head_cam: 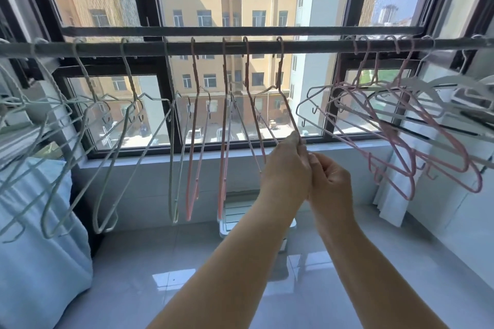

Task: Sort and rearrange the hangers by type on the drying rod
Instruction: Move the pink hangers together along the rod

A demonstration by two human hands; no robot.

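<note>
Right now the left hand (287, 165) pinches the lower arm of a thin pink wire hanger (287, 109), thumb and fingertips closed on the wire. The right hand (331, 181) is touching it just beside, fingers curled. The wire is hidden there, so I can't tell if it grips anything.

The hanger's hook sits on the long dark metal drying rod (315, 45) and the body is tilted toward the person. That's probably to steady it and free it for a slide or lift-off toward its own kind.

It has a slim coated frame and a long neck, and looks light and springy.

Left of it, more pink wire hangers (193, 141) hang nearly edge-on. Further left, pale green wire hangers (112, 157) are splayed out. To the right, well apart, is a bunch of mixed pink and white hangers (401, 141), so the sort looks partly done.

Behind is the dark-framed window (165, 88), with a light blue cloth (40, 235) at far left.
</note>
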